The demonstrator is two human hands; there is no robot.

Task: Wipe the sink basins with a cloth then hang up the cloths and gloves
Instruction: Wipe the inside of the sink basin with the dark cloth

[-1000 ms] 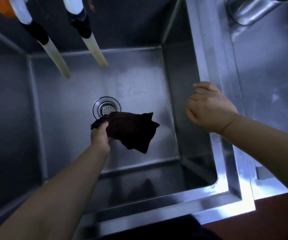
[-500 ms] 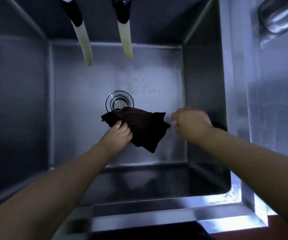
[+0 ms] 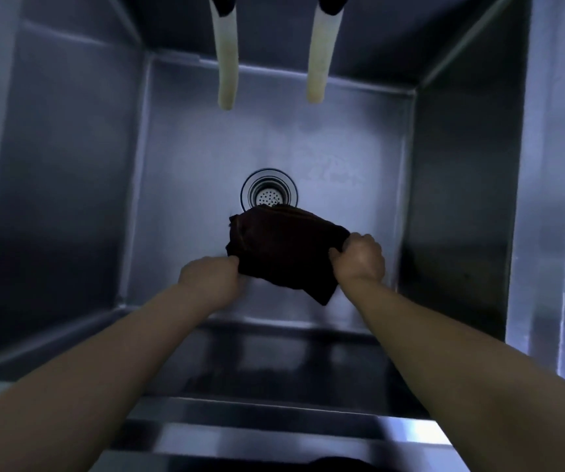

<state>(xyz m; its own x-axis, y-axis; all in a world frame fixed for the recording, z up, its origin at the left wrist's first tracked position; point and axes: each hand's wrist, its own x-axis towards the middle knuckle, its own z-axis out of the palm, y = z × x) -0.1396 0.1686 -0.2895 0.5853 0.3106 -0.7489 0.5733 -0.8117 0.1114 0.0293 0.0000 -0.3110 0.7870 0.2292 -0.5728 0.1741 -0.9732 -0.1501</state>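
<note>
A dark brown cloth [image 3: 284, 250] is bunched low inside the deep steel sink basin [image 3: 70, 206], just in front of the round drain strainer [image 3: 269, 194]. My left hand [image 3: 211, 279] grips the cloth's left edge. My right hand [image 3: 359, 258] grips its right edge with curled fingers. The cloth's lower corner hangs down between my wrists. Whether it touches the basin floor cannot be told.
Two pale hose spouts [image 3: 228, 59] [image 3: 318, 56] hang from above over the back of the basin. A steel ledge [image 3: 553, 199] runs along the right side. The basin's front rim [image 3: 274, 434] lies below my forearms.
My right hand came off the right rim, reached down into the basin and took hold of the cloth's right edge. The view shifted to centre on the basin.
</note>
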